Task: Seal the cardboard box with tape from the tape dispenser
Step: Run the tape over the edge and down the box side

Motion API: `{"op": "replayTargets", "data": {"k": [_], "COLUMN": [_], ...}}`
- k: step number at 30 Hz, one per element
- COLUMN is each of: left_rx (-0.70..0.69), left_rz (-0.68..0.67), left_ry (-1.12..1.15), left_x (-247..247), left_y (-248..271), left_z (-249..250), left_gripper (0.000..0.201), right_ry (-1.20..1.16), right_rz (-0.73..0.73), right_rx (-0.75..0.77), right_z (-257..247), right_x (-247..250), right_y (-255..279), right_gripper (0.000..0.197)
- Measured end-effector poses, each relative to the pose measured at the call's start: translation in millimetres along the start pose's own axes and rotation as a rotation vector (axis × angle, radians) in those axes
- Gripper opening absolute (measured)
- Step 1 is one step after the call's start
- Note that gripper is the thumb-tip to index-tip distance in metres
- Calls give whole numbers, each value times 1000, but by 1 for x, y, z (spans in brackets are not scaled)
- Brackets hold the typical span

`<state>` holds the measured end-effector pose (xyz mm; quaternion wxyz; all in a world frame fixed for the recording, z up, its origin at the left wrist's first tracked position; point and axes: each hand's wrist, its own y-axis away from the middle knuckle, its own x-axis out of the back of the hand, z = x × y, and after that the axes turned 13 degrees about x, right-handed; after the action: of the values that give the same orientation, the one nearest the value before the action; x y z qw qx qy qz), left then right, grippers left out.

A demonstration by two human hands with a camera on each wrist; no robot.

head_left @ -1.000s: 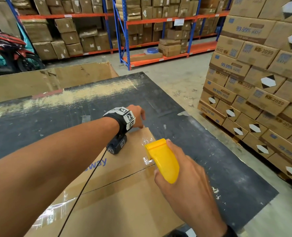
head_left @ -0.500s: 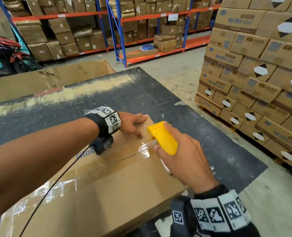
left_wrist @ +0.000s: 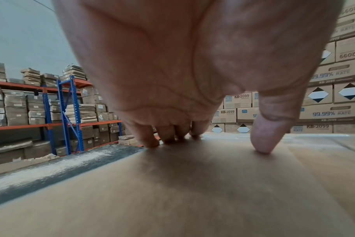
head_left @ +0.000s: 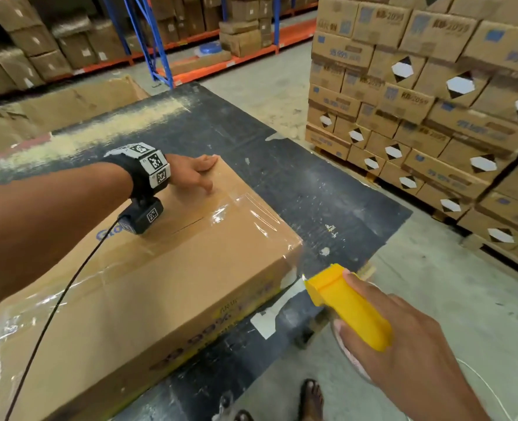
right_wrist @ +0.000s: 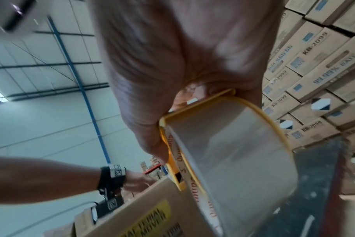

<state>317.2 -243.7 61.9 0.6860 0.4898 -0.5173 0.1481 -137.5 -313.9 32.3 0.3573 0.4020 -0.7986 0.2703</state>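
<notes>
Right hand (head_left: 403, 338) grips yellow tape dispenser (head_left: 347, 305), fingers curled round its body; in the rt wrist view the clear tape roll (right_wrist: 231, 154) sits inside the yellow frame, under the palm. Dispenser nose is just beside the near rt corner of the cardboard box (head_left: 166, 287), below top-face level, off the box edge. Clear tape (head_left: 245, 211) lies along the top seam ahead of the hand and wraps over the box end toward the dispenser. Left hand (head_left: 191, 174) rests on the box top at its far corner, opposite the rt hand: fingers (left_wrist: 152, 137) bent at the far edge, thumb tip (left_wrist: 261, 144) pressed on cardboard, nothing gripped. Box lies on a dark table (head_left: 297, 177). Stacked cartons (head_left: 433, 95) stand well beyond the rt hand, on the floor.
</notes>
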Motion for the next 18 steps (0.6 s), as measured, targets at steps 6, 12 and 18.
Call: {"op": "replayTargets", "data": {"k": [6, 12, 18], "left_rx": [49, -207, -398], "left_rz": [80, 287, 261], "left_ry": [-25, -62, -280], "left_x": [-7, -26, -85], "left_y": [18, 84, 139], "left_z": [16, 60, 135], "left_gripper": [85, 75, 72], "right_ry": [-43, -7, -278], "right_rz": [-124, -458, -271], "right_rx": [-16, -95, 31], "right_z": [9, 37, 51], "right_x": [-20, -41, -21], "right_y": [-30, -27, 3], "right_gripper": [55, 64, 48]}}
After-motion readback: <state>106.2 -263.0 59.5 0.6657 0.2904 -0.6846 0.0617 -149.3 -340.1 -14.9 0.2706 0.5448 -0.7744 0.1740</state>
